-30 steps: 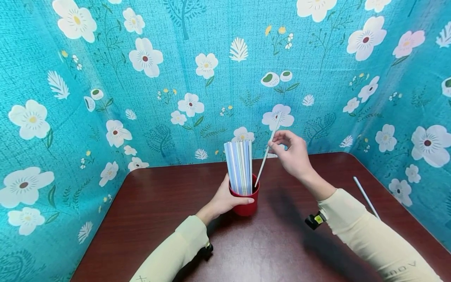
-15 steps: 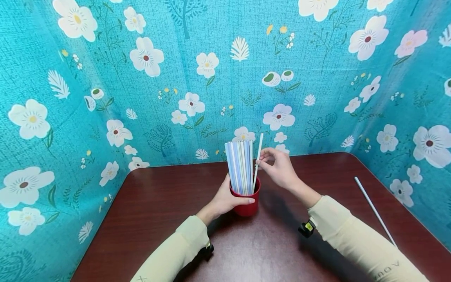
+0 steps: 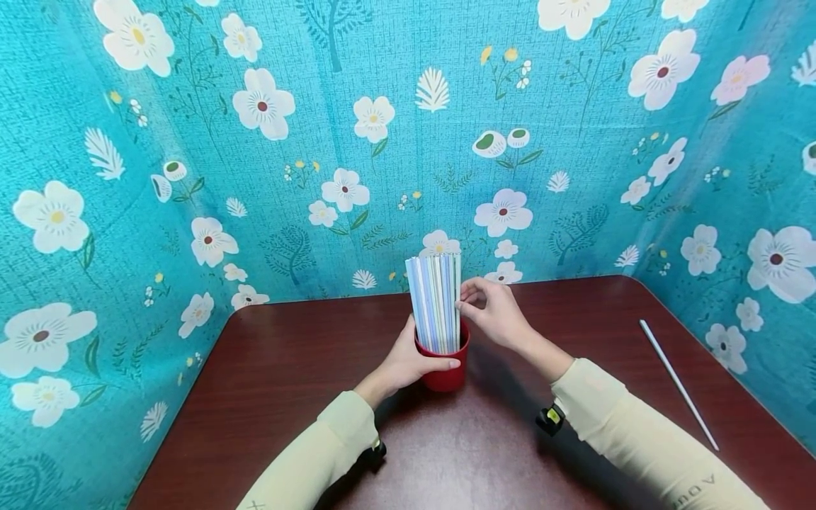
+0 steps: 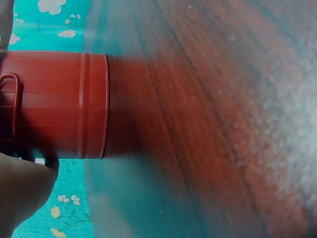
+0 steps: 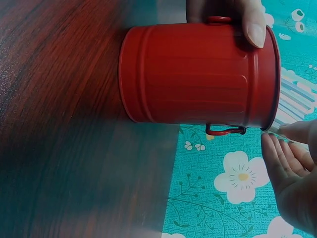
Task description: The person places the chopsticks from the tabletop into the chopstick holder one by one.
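Observation:
A red metal bucket [image 3: 444, 375] stands upright on the table, with small side handles visible in the wrist views. Pale blue, white and cream straws [image 3: 435, 304] rise from it in a tight bundle. My left hand [image 3: 404, 361] grips the bucket from its left side, the thumb lying across the front just below the rim [image 5: 273, 74]. At the bundle's right edge, my right hand [image 3: 494, 308] pinches a pale straw [image 3: 457, 283] between thumb and fingers, its lower end inside the bucket. The left wrist view shows only the bucket's lower part and some of the left hand [image 4: 25, 193].
One whitish straw [image 3: 678, 386] lies alone on the right side of the dark wooden table [image 3: 268, 397]. Blue flowered cloth [image 3: 395, 163] hangs behind the table and along both sides.
My right hand has moved left and down, bringing the tilted straw upright against the bundle and deeper into the bucket. The left hand keeps its hold on the bucket.

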The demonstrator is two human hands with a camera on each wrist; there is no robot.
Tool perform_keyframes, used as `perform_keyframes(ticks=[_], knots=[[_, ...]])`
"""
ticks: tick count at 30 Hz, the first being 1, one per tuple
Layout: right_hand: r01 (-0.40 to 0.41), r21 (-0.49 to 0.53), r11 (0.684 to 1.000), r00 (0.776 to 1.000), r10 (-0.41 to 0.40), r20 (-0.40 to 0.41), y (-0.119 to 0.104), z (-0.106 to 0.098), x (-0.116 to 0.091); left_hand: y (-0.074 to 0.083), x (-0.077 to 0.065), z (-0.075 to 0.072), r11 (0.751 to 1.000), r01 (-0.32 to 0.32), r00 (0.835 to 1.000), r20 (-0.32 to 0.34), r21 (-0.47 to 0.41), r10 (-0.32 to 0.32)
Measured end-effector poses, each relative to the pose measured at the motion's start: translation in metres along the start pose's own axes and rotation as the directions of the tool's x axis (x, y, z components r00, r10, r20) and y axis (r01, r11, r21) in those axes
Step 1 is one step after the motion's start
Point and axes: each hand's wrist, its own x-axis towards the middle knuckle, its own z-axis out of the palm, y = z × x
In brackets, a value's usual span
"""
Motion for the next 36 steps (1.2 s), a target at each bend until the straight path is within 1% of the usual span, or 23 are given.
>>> perform_keyframes(ticks=[4,12,17,21,24,28,31,34,36], knots=[[-0.011,0.005,1.0,1.0,0.011,0.01,0.0,0.0,-0.001,0.0,0.001,-0.001,1.0,0.012,1.0,0.002,-0.008,-0.012],[-0.02,0.006,1.0,0.999,0.02,0.035,-0.001,-0.003,-0.001,-0.001,0.002,-0.001,1.0,0.002,1.0,0.008,-0.013,-0.002],[-0.049,0.011,0.999,0.998,0.049,0.046,-0.002,-0.016,-0.001,0.002,0.002,-0.002,1.0,0.021,1.0,-0.018,0.007,-0.021],[-0.079,0.006,0.997,0.995,0.079,0.058,-0.001,-0.03,0.001,0.004,0.003,-0.003,1.0,0.019,0.999,-0.027,0.011,-0.019],[-0.088,-0.02,0.996,0.995,0.089,0.051,0.004,-0.041,0.0,0.005,0.003,-0.003,1.0,0.013,1.0,-0.024,0.008,-0.013],[-0.067,-0.078,0.995,0.998,0.069,0.015,0.016,-0.057,-0.004,0.004,0.002,-0.002,1.0,0.015,1.0,-0.015,0.004,-0.015],[-0.056,-0.131,0.99,0.998,0.055,-0.013,0.031,-0.071,-0.01,0.003,0.002,-0.001,1.0,0.021,1.0,-0.011,0.002,-0.02],[-0.081,-0.179,0.981,0.997,0.079,-0.018,0.051,-0.089,-0.017,0.001,0.001,-0.001,1.0,0.023,1.0,-0.011,-0.001,-0.023],[-0.116,-0.202,0.972,0.993,0.117,-0.006,0.065,-0.103,-0.023,0.0,0.001,-0.001,1.0,0.025,1.0,-0.009,-0.005,-0.025]])
